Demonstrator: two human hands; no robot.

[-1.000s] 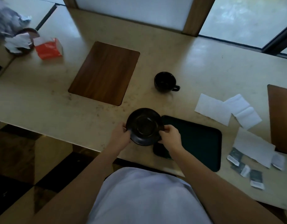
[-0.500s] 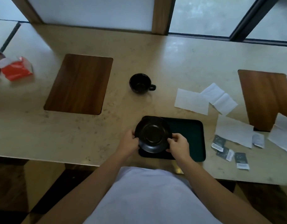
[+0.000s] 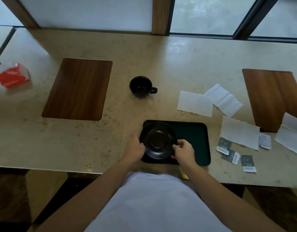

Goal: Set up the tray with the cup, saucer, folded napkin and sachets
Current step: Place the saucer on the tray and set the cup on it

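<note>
Saucer (image 3: pixel 158 140) over left end of tray (image 3: pixel 192 136), left hand (image 3: pixel 136 149) and right hand (image 3: pixel 183 150) both pinching its rim. Step: seating saucer. Next, probably: let go, fetch cup (image 3: pixel 141 87) from worktop (image 3: pixel 178 61) behind, set it centred.

The tray's (image 3: pixel 191 136) right half lay bare; the cup (image 3: pixel 141 87) stood far off, napkins (image 3: pixel 194 103) and sachets (image 3: pixel 235 156) crowded right.
</note>
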